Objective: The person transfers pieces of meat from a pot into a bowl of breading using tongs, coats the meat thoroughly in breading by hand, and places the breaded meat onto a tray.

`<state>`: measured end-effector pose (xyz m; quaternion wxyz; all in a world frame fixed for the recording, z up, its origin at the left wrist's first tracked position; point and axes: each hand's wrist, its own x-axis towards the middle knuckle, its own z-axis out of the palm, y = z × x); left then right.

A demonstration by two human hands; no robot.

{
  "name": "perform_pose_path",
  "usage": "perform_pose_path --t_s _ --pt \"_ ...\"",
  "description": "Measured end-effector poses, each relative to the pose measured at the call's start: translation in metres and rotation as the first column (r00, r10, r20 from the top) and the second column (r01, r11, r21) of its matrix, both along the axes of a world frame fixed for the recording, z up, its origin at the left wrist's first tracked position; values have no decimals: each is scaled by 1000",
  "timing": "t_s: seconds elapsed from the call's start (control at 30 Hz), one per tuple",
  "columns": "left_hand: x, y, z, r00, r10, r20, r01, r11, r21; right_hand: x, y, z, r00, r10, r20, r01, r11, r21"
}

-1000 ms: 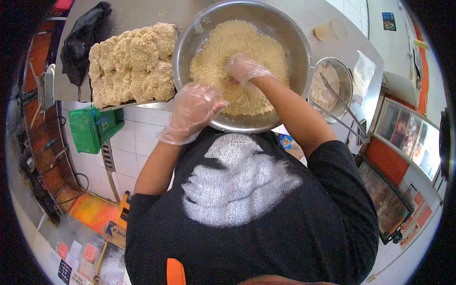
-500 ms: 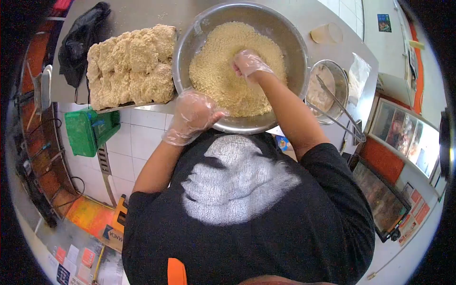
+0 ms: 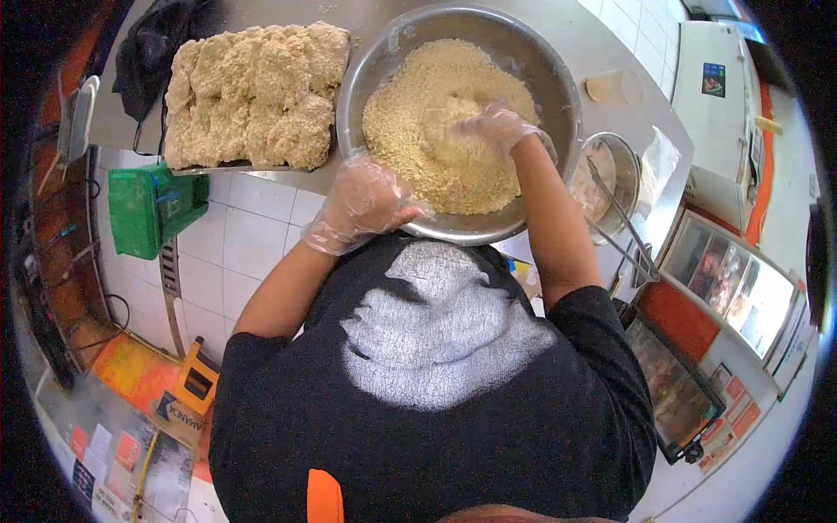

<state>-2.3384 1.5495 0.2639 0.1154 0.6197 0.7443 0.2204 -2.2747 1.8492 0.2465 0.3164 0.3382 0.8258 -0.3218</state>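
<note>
A wide steel bowl (image 3: 565, 113) holds pale yellow crumbs (image 3: 410, 113). My left hand (image 3: 366, 199), in a clear plastic glove, is at the bowl's near left rim, its fingers curled round the edge. Over the crumbs is my right hand (image 3: 499, 129), gloved too, its fingers stretched to the left and smeared by motion. Nothing can be made out in it. Left of the bowl, a tray is heaped with crumb-coated pieces (image 3: 253, 96).
Right of the bowl stand a smaller steel bowl (image 3: 623, 166) with tongs (image 3: 623, 209) across it, a clear cup (image 3: 615, 87) and a plastic bag (image 3: 658, 166). A black bag (image 3: 153, 65) lies far left; below hangs a green bin (image 3: 135, 213).
My right hand has risen from the crumbs and shifted right, its fingers now extended. My left hand stays at the rim. The whole view has shifted slightly.
</note>
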Motion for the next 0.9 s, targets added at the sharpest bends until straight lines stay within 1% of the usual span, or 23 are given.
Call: perform_pose_path --t_s 0.03,0.1,0.13,0.17,0.2,0.23,0.27,0.33,0.43,0.47,0.5,0.53,0.57,0.6,0.67,0.7,0.73,0.77,0.8,0.83,0.87,0.9 --pt "-1 0 0 1000 -2 10 2 1000 4 1 -1 1 1000 -5 -21 4 1000 -25" --pt "-3 2 2 1000 -11 8 11 1000 -4 10 5 12 953 -78 -294 58 996 -74" --pt "-3 3 2 1000 -16 10 16 1000 -9 15 8 19 938 -97 -333 68 993 -97" --pt "-3 3 3 1000 -13 5 12 1000 11 16 6 35 921 -116 -371 76 990 -120" --pt "-4 3 3 1000 -10 1 10 999 31 5 -3 87 940 -116 -321 76 988 -134" --pt "-5 3 2 1000 -8 -3 8 999 51 -1 -8 116 956 -115 -270 77 986 -149" --pt "-6 4 1 1000 -11 -11 12 998 60 3 -9 114 945 3 -328 -26 998 -65" --pt "-7 6 -2 1000 -15 -25 17 997 76 12 -7 107 879 246 -408 -219 969 113" --pt "-9 5 -3 998 -37 -44 40 997 72 23 -7 111 692 460 -557 -479 869 122" --pt "-8 5 -3 999 -29 -30 32 995 90 25 -7 106 795 390 -465 -398 913 85" --pt "-7 6 -3 1000 -22 -19 24 994 109 34 -1 91 864 272 -424 -242 962 123" --pt "-7 6 -2 1000 -16 -9 17 992 127 49 8 67 910 142 -390 -81 983 167" --pt "-6 5 -3 1000 -23 -10 25 987 157 59 14 43 932 5 -362 79 973 216" --pt "-2 5 -6 999 -31 -11 33 982 188 61 11 25 976 -5 -216 61 965 254" --pt "6 4 -13 998 -67 6 64 971 230 68 12 -18 999 -34 -18 38 966 255" --pt "9 5 -17 996 -89 18 82 966 245 69 19 -44 999 -40 23 34 974 222" --pt "10 7 -18 994 -107 28 96 960 262 68 24 -59 997 -41 63 29 981 191" --pt "7 7 -17 994 -112 20 103 963 249 64 23 -61 919 -372 -133 357 926 -123" --pt "4 5 -15 993 -117 13 110 965 236 59 20 -64 700 -687 -196 548 693 -468" --pt "3 4 -14 993 -121 10 116 968 221 57 19 -67 396 -912 -108 561 334 -758" --pt "2 4 -13 994 -111 2 108 968 225 41 12 -15 517 -824 -232 494 509 -704" --pt "2 4 -13 994 -109 -4 106 968 228 33 13 -4 577 -734 -359 469 657 -590"
